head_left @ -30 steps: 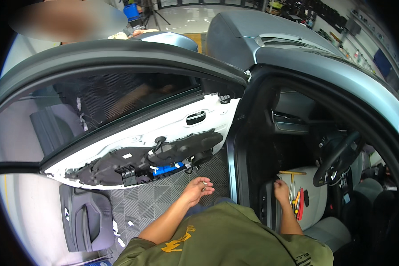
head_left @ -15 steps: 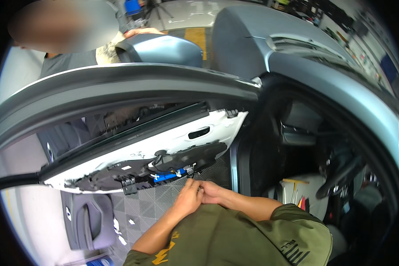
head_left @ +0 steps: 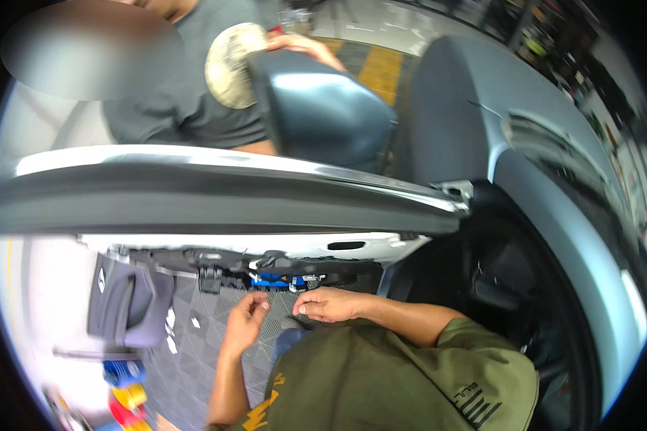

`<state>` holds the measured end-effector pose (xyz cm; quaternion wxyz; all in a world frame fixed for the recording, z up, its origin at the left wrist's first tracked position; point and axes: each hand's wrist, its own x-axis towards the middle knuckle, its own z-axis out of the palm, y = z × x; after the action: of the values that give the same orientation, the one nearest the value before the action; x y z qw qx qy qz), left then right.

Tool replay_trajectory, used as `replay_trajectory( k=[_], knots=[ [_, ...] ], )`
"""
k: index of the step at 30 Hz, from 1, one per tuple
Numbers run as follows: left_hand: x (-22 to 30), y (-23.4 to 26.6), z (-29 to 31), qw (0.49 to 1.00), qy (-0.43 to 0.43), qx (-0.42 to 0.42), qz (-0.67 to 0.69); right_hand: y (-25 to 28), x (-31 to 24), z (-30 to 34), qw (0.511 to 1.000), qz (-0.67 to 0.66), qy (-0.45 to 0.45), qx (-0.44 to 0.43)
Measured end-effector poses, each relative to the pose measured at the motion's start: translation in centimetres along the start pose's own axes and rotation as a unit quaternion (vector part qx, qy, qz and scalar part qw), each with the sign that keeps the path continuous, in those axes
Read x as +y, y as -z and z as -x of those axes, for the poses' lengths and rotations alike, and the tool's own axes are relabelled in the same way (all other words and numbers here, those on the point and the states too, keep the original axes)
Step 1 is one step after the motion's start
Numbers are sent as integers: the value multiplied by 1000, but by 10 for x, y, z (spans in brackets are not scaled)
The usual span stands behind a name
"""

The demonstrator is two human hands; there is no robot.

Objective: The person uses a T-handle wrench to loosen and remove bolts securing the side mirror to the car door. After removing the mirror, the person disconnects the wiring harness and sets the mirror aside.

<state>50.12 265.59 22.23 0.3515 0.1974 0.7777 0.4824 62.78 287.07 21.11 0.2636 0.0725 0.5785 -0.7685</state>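
Both my hands hover in front of the inner side of an open car door [head_left: 302, 243], its trim off. My left hand [head_left: 246, 323] has its fingers loosely bent, thumb a little apart, and I see nothing between them. A short gap to the right is my right hand [head_left: 328, 305], its fingers curled together and pointing left; whatever they may hold is hidden. Just beyond the hands, a blue part [head_left: 279, 280] sits low on the door among black pieces. A black bracket-like block [head_left: 210, 280] hangs to its left.
A dark door trim panel [head_left: 129, 302] rests on the left. Blue [head_left: 124, 372], yellow and red items lie below it. Across the door a person in a grey shirt [head_left: 194, 93] has a hand [head_left: 305, 49] by the side mirror [head_left: 327, 104]. The car's doorway [head_left: 482, 280] is right.
My hands, together before, have come apart, the left one moving leftward. My view has shifted, so the door's top edge covers more of its inside. More of the other person shows.
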Motion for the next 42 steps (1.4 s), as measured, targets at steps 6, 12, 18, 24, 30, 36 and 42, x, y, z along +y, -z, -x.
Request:
replay_trajectory(
  k=[6, 12, 18, 24, 30, 36, 42],
  knots=[
    [-56, 54, 47, 989, -7, 1, -150, -59, 12, -29, 999, 33, -3, 2],
    [-88, 101, 94, 993, 28, 33, -111, -128, 32, -71, 994, -38, -74, -68],
    [-167, 208, 135, 994, 40, 78, -68, -218, 9, -178, 991, 40, -98, -81],
    [-306, 381, 206, 984, 56, 167, 13, -369, 2, -365, 987, 33, -126, -92],
    [-431, 566, 264, 927, 128, 248, 251, -513, -6, -573, 981, 53, -153, -109],
    [-511, 752, 216, 811, 151, 304, 477, -550, -50, -778, 990, -19, -136, -36],
    [-553, 961, 47, 814, 122, 298, 483, -533, -107, -1005, 994, -17, -108, -26]
  ],
)
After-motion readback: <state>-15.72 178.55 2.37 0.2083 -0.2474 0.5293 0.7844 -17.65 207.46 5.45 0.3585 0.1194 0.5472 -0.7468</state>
